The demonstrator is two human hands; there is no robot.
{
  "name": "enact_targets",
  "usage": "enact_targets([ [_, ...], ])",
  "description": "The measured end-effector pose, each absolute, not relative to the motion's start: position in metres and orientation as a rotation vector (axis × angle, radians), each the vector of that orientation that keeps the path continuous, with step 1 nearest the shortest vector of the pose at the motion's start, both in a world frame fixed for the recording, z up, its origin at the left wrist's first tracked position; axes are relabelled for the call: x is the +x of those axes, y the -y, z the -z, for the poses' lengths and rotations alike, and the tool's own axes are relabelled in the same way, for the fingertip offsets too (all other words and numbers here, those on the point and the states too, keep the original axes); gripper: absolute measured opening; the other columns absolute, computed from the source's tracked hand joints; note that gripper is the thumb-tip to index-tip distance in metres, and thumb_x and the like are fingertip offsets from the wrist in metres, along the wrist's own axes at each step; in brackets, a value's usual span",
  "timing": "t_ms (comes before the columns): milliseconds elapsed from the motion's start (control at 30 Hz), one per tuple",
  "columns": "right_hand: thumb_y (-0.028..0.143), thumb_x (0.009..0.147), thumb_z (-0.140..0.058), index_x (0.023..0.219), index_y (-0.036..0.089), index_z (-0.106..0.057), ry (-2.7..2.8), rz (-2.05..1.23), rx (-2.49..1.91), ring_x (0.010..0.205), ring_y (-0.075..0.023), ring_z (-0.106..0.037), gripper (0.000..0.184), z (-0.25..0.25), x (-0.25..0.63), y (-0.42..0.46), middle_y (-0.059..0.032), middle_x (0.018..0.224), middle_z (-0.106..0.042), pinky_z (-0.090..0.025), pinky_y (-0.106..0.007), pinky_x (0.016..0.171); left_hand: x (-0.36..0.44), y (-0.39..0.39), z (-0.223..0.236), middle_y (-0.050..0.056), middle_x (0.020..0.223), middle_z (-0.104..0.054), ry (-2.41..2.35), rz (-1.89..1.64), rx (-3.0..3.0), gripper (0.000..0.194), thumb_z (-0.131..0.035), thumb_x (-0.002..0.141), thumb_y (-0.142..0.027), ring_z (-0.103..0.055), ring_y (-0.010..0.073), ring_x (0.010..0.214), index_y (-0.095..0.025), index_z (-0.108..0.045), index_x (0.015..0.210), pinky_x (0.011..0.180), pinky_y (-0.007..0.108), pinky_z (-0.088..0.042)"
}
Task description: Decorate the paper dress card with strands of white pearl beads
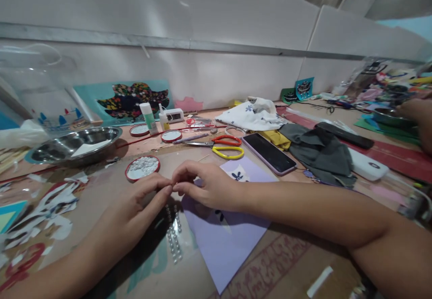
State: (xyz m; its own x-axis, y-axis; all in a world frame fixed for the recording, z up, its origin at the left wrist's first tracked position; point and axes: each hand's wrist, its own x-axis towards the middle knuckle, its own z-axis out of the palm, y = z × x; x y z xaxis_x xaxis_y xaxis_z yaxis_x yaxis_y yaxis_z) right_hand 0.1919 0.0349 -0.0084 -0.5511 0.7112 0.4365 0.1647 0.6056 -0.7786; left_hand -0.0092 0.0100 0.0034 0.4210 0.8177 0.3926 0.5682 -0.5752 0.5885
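My left hand (135, 209) and my right hand (205, 186) meet fingertip to fingertip above the table, both pinched shut on something too small to make out. Below them lies a clear sheet of stick-on pearl beads (173, 236) beside a lilac paper sheet (226, 231) with dark flower shapes on it. Just behind my left hand sits a red-rimmed lid (142, 167) full of white pearl beads.
A steel bowl (76, 144) stands at the left, paper scraps (50, 209) in front of it. Scissors (222, 146), a phone (269, 153), grey cloth (320, 155), glue bottles (148, 118) and a white floral cloth (253, 112) lie behind. Another person's hand (420, 117) shows at far right.
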Motion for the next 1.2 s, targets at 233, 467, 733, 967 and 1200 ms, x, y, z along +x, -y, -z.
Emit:
enact_targets([
  [233,0.022,0.093,-0.063,0.100,0.019,-0.066,2.088,-0.861,-0.644,0.074,-0.0103,-0.060,0.009,0.012,0.192,-0.040,0.0009,0.084,-0.067,-0.046,-0.021,0.070,-0.005,-0.010,-0.008,0.000,0.075,-0.072,-1.230,-0.935,2.327,0.033,-0.048,0.092,-0.046,-0.070,0.0185,0.075,-0.025,-0.069,0.079,0.064,0.021,-0.055],
  [467,0.019,0.094,-0.061,0.098,0.017,-0.067,2.110,-0.736,-0.594,0.079,-0.0114,-0.064,0.008,0.010,0.193,-0.039,-0.0017,0.090,-0.072,-0.047,-0.022,0.073,-0.007,-0.012,-0.005,0.001,0.086,-0.078,-1.328,-0.903,2.216,0.032,-0.052,0.088,-0.048,-0.071,0.0211,0.082,-0.025,-0.075,0.086,0.077,0.027,-0.057],
  [733,0.028,0.092,-0.064,0.101,0.018,-0.067,2.116,-0.774,-0.718,0.075,-0.0133,-0.063,0.013,0.009,0.193,-0.036,-0.0008,0.084,-0.070,-0.048,-0.025,0.071,-0.006,-0.014,-0.007,0.001,0.076,-0.074,-1.329,-0.878,2.078,0.034,-0.055,0.086,-0.051,-0.066,0.0200,0.070,-0.024,-0.075,0.082,0.073,0.030,-0.055],
  [967,0.022,0.093,-0.061,0.098,0.018,-0.067,2.112,-0.746,-0.740,0.076,-0.0119,-0.063,0.009,0.010,0.194,-0.037,-0.0017,0.089,-0.071,-0.048,-0.024,0.071,-0.007,-0.013,-0.009,0.001,0.078,-0.075,-1.330,-0.879,2.131,0.029,-0.058,0.084,-0.048,-0.066,0.0203,0.072,-0.026,-0.076,0.079,0.074,0.031,-0.055],
  [1200,0.019,0.093,-0.059,0.095,0.018,-0.065,2.145,-0.790,-0.641,0.078,-0.0116,-0.063,0.007,0.007,0.193,-0.037,-0.0014,0.089,-0.071,-0.047,-0.022,0.072,-0.004,-0.012,-0.014,-0.001,0.062,-0.068,-1.294,-0.919,2.112,0.023,-0.065,0.079,-0.043,-0.063,0.0181,0.061,-0.026,-0.072,0.066,0.064,0.028,-0.056],
])
